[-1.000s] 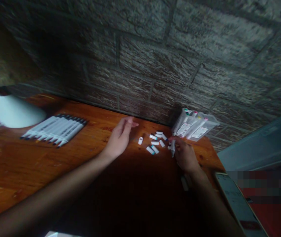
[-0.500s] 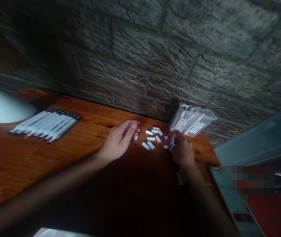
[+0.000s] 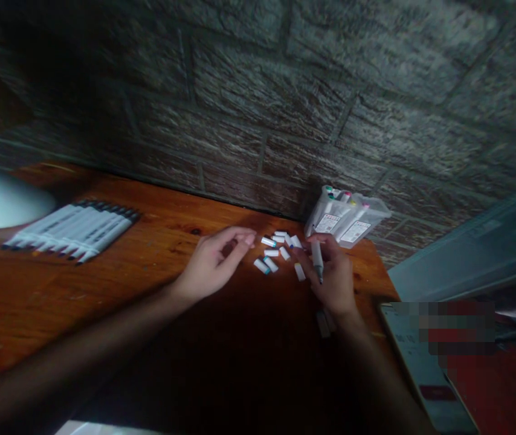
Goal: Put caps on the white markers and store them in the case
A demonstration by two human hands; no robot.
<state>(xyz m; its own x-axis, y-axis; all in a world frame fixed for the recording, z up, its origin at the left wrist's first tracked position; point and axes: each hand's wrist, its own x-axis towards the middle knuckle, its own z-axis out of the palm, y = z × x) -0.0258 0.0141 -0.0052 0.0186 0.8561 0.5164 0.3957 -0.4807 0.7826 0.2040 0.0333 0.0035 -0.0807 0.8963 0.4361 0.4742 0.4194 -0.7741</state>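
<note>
My left hand (image 3: 216,263) is at the left of a group of loose white marker caps (image 3: 271,253), some with blue or teal bands. Its thumb and fingertips are pressed together; whatever lies between them is hidden. On the other side of the caps, my right hand (image 3: 336,275) grips a white marker (image 3: 316,257), its dark tip pointing down toward me. A single white cap (image 3: 300,272) lies close beside the right fingers.
Behind my right hand, a clear plastic case (image 3: 380,208) holds several markers against the brick wall. A row of white markers (image 3: 74,229) lies at the left near a white lamp base (image 3: 4,196). A dark-edged board (image 3: 425,362) is beyond the table's right edge.
The right hand has turned, so more of the marker shows. A cap seen under the left fingertips is no longer visible. The whole view has shifted slightly.
</note>
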